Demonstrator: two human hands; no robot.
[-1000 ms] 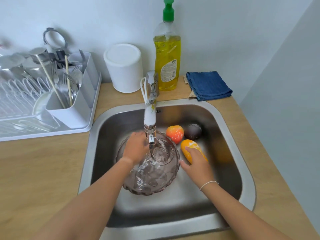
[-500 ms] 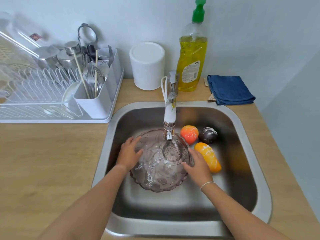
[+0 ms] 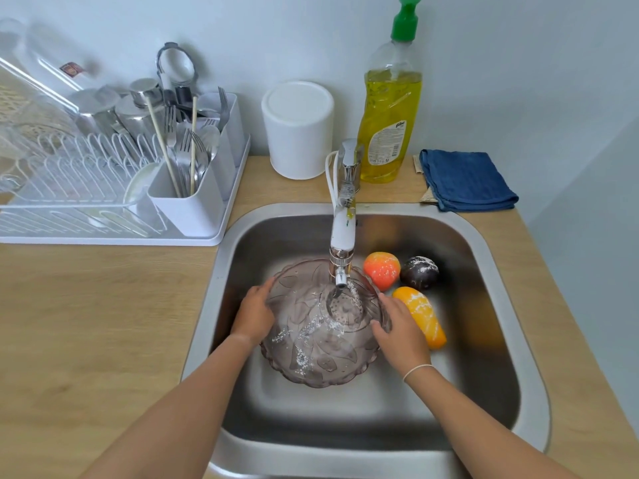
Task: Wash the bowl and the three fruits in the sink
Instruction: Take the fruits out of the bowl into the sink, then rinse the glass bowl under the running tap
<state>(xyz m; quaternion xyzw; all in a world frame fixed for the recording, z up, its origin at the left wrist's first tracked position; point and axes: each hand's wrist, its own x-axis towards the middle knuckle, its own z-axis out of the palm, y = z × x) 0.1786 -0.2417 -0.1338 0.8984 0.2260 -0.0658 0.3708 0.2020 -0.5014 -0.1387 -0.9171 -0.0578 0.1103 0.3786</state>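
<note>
Since a second ago the right hand (image 3: 401, 331) has left the yellow-orange fruit (image 3: 420, 316) and come to the right side of the bowl (image 3: 321, 326), and the left hand (image 3: 254, 314) has shifted from the middle of the bowl to its left side. Bowl: tinted, patterned glass, apparently upside down in the sink (image 3: 494, 305), under the tap (image 3: 342, 243), with running water striking its raised base and droplets scattered across it. Left hand: fingers loosely spread and laid against the left wall of the bowl, not curled round it. Right hand: fingers nearly straight, pressed to the right wall, thin band at the wrist. Fruits: red-orange fruit (image 3: 382, 269) and dark fruit (image 3: 419, 272) side by side at the back right of the sink; yellow-orange fruit just in front of them, close beside the right hand. Step in hand, by judgement: rinsing the outside of the bowl; the fruits not yet washed. Next move probably calls for turning or rubbing the wet, slippery glass under the stream with a firm two-sided hold, then taking up the fruits one at a time. Writing: dish soap bottle (image 3: 390, 112) behind the tap carries a label, brand and small print too blurred to read with any certainty
</note>
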